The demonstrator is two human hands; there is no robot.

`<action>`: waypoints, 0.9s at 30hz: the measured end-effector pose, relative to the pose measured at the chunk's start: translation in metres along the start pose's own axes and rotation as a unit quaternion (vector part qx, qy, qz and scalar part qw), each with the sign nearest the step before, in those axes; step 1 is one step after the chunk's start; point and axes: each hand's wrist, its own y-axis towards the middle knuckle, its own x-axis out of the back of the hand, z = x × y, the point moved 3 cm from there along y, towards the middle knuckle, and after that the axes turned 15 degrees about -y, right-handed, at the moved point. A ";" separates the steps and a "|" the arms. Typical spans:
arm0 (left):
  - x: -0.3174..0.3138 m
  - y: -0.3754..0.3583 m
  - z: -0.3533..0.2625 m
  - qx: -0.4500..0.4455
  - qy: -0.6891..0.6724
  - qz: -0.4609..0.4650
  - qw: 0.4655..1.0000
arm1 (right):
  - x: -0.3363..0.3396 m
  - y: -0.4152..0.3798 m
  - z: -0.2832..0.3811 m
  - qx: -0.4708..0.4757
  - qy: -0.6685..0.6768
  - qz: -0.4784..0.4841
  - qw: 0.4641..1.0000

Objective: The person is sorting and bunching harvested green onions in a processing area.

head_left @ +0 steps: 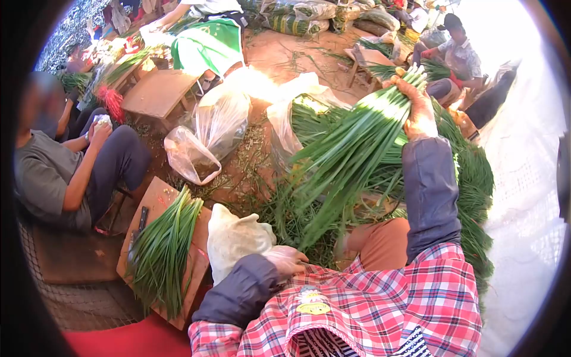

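Observation:
My right hand [419, 110] is closed round the pale stem ends of a big bunch of garlic chives [357, 149], raised at the right. Its long green leaves hang down to the left. My left hand [286, 260] rests by my lap against the checked cloth, its fingers loosely stretched and holding nothing that I can see. Beside it is a white cloth-covered form [235, 238]. To the left, another bunch of chives [169, 250] lies on a wooden board [193, 279], next to a dark-handled knife [143, 219].
More chives [470, 178] are heaped along my right side. Plastic bags [208, 131] stand ahead on littered ground. At left sits a person [53, 178] holding something pale; another person [464, 53] sits at far right. A wooden table [157, 92] is farther back.

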 end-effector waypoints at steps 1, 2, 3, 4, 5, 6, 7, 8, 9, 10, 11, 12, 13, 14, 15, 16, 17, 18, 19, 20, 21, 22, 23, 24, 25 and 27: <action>0.017 -0.014 0.001 -0.015 -0.018 -0.088 0.996 | 0.007 0.002 0.004 -0.006 -0.019 0.011 1.000; 0.037 -0.028 -0.001 -0.031 -0.039 -0.175 0.983 | 0.009 0.002 0.003 -0.007 -0.031 0.016 0.999; 0.068 -0.050 -0.018 0.015 -0.021 -0.246 0.969 | 0.011 0.000 0.003 -0.009 -0.043 0.021 0.999; 0.091 -0.076 -0.022 -0.091 -0.165 -0.386 0.903 | 0.009 -0.004 0.003 -0.005 -0.068 0.028 0.997; 0.117 -0.093 -0.028 -0.144 -0.149 -0.471 0.858 | 0.003 -0.008 0.001 -0.004 -0.092 0.036 0.995; 0.137 -0.112 -0.034 -0.193 -0.218 -0.538 0.791 | -0.003 -0.010 -0.002 0.002 -0.114 0.046 0.992; 0.152 -0.128 -0.045 -0.276 -0.273 -0.565 0.728 | -0.006 -0.012 -0.007 -0.014 -0.121 0.060 0.991; 0.159 -0.142 -0.062 -0.306 -0.370 -0.551 0.683 | -0.021 -0.022 -0.010 -0.038 -0.104 0.092 0.990; 0.164 -0.136 -0.077 -0.347 -0.370 -0.511 0.694 | -0.041 -0.036 -0.013 -0.060 -0.087 0.124 0.987; 0.165 -0.128 -0.094 -0.386 -0.368 -0.470 0.703 | -0.060 -0.052 -0.022 -0.094 -0.093 0.163 0.978; 0.162 -0.120 -0.111 -0.422 -0.363 -0.429 0.711 | -0.079 -0.070 -0.031 -0.130 -0.098 0.204 0.965; 0.157 -0.095 -0.110 -0.431 -0.410 -0.365 0.717 | -0.096 -0.085 -0.040 -0.162 -0.057 0.231 0.958; 0.152 -0.065 -0.103 -0.435 -0.453 -0.299 0.718 | -0.111 -0.100 -0.049 -0.195 -0.015 0.260 0.946; 0.137 -0.046 -0.101 -0.411 -0.490 -0.262 0.723 | -0.121 -0.108 -0.060 -0.194 0.011 0.259 0.946; 0.118 -0.034 -0.095 -0.384 -0.527 -0.222 0.725 | -0.128 -0.114 -0.072 -0.196 0.036 0.257 0.946; 0.101 -0.027 -0.085 -0.356 -0.619 -0.161 0.682 | -0.132 -0.120 -0.081 -0.231 0.037 0.269 0.934; 0.086 -0.023 -0.076 -0.320 -0.704 -0.096 0.627 | -0.131 -0.125 -0.095 -0.259 0.020 0.283 0.923; 0.074 -0.023 -0.066 -0.287 -0.726 -0.080 0.619 | -0.130 -0.129 -0.106 -0.256 -0.026 0.306 0.916; 0.065 -0.023 -0.058 -0.256 -0.748 -0.064 0.610 | -0.131 -0.131 -0.114 -0.252 -0.072 0.331 0.907; 0.060 -0.023 -0.052 -0.227 -0.767 -0.048 0.598 | -0.128 -0.128 -0.113 -0.197 -0.142 0.384 0.891; 0.060 -0.027 -0.054 -0.249 -0.763 -0.049 0.595 | -0.129 -0.117 -0.113 -0.181 -0.125 0.388 0.895; 0.059 -0.033 -0.060 -0.269 -0.757 -0.049 0.593 | -0.130 -0.100 -0.111 -0.165 -0.109 0.389 0.900; 0.060 -0.035 -0.063 -0.290 -0.752 -0.048 0.590 | -0.130 -0.081 -0.110 -0.148 -0.093 0.389 0.904; 0.061 -0.035 -0.061 -0.304 -0.747 -0.028 0.591 | -0.126 -0.063 -0.117 -0.094 -0.084 0.421 0.898; 0.062 -0.034 -0.059 -0.306 -0.750 -0.034 0.586 | -0.133 -0.058 -0.099 -0.051 -0.127 0.433 0.891; 0.065 -0.033 -0.054 -0.313 -0.753 -0.049 0.577 | -0.154 -0.088 -0.101 -0.018 -0.385 0.513 0.767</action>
